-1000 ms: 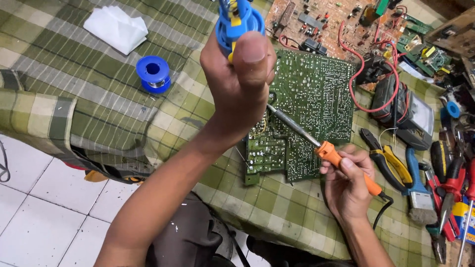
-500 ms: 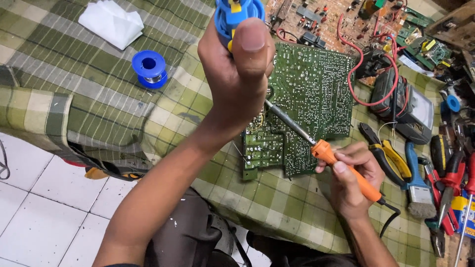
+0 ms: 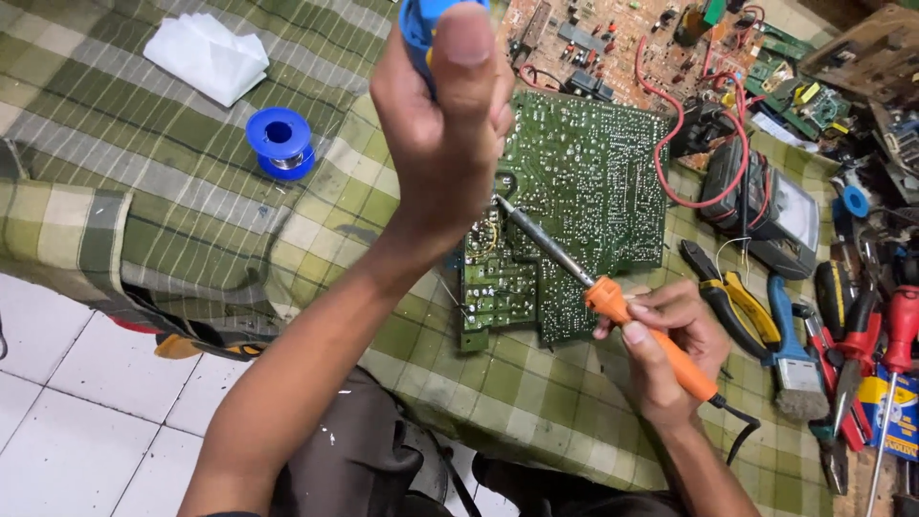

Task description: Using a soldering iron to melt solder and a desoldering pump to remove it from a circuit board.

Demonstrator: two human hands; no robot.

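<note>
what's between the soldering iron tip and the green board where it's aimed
Nothing visible. The right hand holds the soldering iron with its tip on the green circuit board; the left hand, raised with a blue tool, hides the board's left edge.

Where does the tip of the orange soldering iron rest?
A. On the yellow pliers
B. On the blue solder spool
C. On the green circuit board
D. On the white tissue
C: the right hand holds the soldering iron slanted, with its metal tip on the green circuit board, far from the solder spool.
</note>
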